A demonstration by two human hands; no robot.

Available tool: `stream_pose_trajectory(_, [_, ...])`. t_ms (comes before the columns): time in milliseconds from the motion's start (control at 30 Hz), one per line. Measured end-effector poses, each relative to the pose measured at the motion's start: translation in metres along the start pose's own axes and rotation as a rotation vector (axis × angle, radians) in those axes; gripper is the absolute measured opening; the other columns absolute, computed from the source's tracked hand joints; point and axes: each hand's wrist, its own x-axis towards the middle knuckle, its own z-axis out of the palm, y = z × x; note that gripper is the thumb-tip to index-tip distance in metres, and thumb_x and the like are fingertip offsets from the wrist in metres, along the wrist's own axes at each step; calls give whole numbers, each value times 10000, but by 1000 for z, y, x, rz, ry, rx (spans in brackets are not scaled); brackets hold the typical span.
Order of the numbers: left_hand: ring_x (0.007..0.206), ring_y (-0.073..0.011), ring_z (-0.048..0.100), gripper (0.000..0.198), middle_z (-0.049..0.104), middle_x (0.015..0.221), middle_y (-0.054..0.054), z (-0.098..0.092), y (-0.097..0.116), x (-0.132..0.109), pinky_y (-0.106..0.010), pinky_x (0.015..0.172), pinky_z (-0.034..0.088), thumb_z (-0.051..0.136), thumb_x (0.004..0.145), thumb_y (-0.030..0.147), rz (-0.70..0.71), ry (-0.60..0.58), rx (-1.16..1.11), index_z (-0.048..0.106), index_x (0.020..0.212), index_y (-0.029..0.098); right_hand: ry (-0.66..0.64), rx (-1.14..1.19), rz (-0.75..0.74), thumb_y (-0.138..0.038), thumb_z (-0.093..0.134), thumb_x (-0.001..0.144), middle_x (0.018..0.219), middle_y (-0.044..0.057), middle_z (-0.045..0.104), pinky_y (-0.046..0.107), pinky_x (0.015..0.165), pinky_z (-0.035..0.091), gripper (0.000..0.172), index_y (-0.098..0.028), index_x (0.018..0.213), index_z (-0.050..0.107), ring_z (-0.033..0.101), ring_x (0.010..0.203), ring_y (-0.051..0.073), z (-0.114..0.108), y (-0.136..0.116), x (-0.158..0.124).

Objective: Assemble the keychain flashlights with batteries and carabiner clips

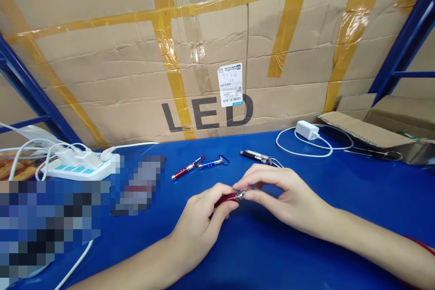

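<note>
My left hand is closed around a small red penlight, its silver end sticking out to the right past the thumb. At that metal end, my right hand pinches with thumb and fingertips; part of the penlight is hidden in the left palm. Beyond the hands on the blue table lie a red keychain penlight with a red carabiner and a blue one with a blue carabiner. A black penlight with a metal clip lies just behind my right hand.
A white power strip with plugs and cables stands at left, near a blurred flat object. A white charger with a coiled cable lies at the back right, beside an open cardboard box. A large taped carton walls the back.
</note>
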Motion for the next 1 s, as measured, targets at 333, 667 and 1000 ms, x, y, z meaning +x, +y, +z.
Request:
stream_pose_trajectory(333, [541, -93, 555, 171, 655, 686, -15, 0, 0, -1, -148, 539, 461, 527, 858, 158, 161, 99, 30, 683, 927, 145, -110, 573, 558, -185, 811, 528, 613, -25, 665, 180, 592, 502, 247, -141, 702, 641, 624, 582, 80, 1, 12, 5])
stream_pose_trajectory(667, [589, -114, 584, 245, 660, 672, -33, 2, -4, -1, -179, 594, 478, 480, 909, 246, 383, 96, 83, 687, 1017, 171, -148, 560, 681, -189, 859, 406, 524, -36, 618, 170, 490, 412, 375, -134, 626, 560, 558, 504, 69, 5, 17, 4])
stream_pose_trajectory(1000, [555, -90, 533, 223, 601, 647, 12, 1, -4, -1, -149, 549, 429, 491, 876, 117, 287, 84, 65, 681, 967, 190, -67, 416, 558, -315, 847, 478, 580, -49, 559, 162, 461, 367, 413, -148, 721, 557, 489, 504, 56, 8, 16, 0])
